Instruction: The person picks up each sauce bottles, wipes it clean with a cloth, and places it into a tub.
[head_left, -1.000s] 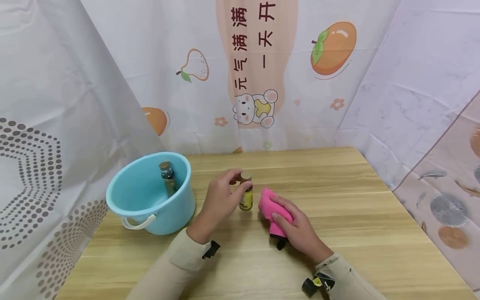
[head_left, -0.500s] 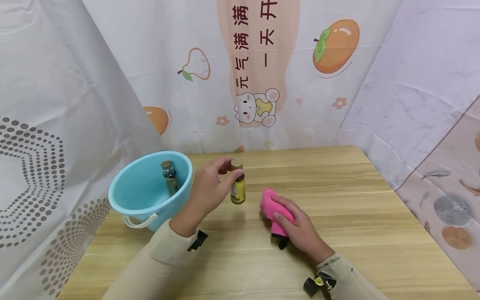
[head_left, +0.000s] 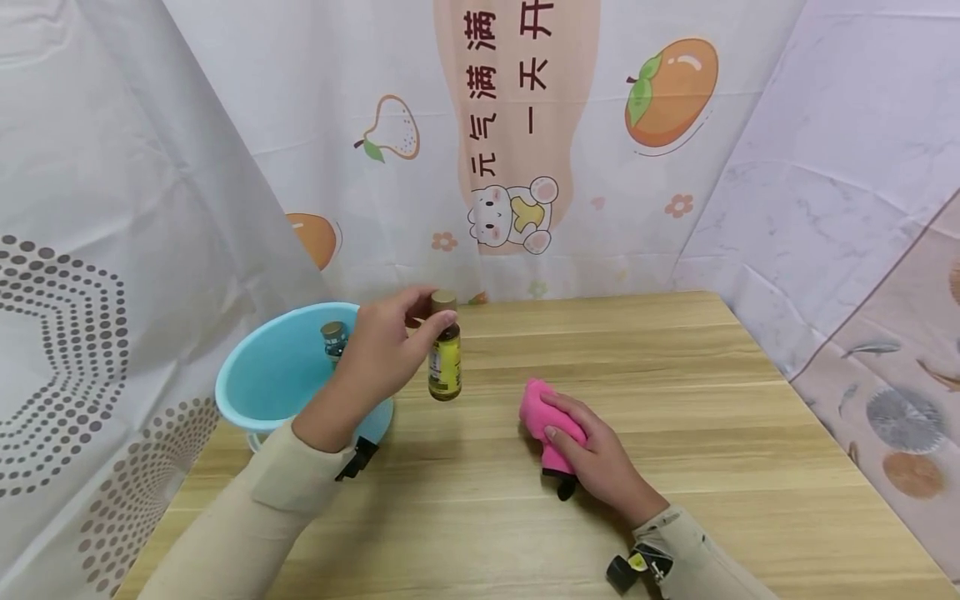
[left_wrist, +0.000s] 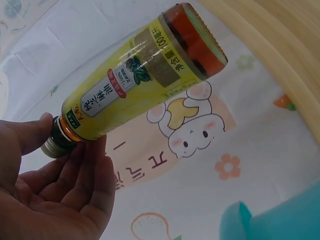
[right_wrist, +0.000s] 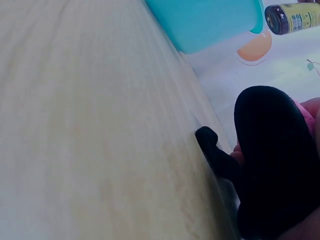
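Observation:
My left hand (head_left: 378, 346) pinches a small sesame oil bottle (head_left: 446, 367) by its cap between thumb and fingers. The bottle hangs upright above the table, with its yellow label (left_wrist: 115, 87) plain in the left wrist view. Just left of that hand stands a light blue bucket (head_left: 238, 412), partly hidden by the forearm. Inside it leans another dark bottle (head_left: 333, 335), only its top showing. On the right, my right hand (head_left: 600, 458) grips a pink plush toy (head_left: 537, 410). Its black base (right_wrist: 272, 165) and a black tail-like piece (right_wrist: 217, 155) fill much of the right wrist view.
The wooden table (head_left: 675, 375) extends to the right and front of the hands. A printed curtain (head_left: 360, 208) hangs along its back edge, and more cloth borders both sides. A strapped wrist device (head_left: 637, 562) sits at the right sleeve.
My left hand has lifted the sesame oil bottle off the table and carried it left toward the bucket, now covering part of it. The right hand and pink toy have stayed put.

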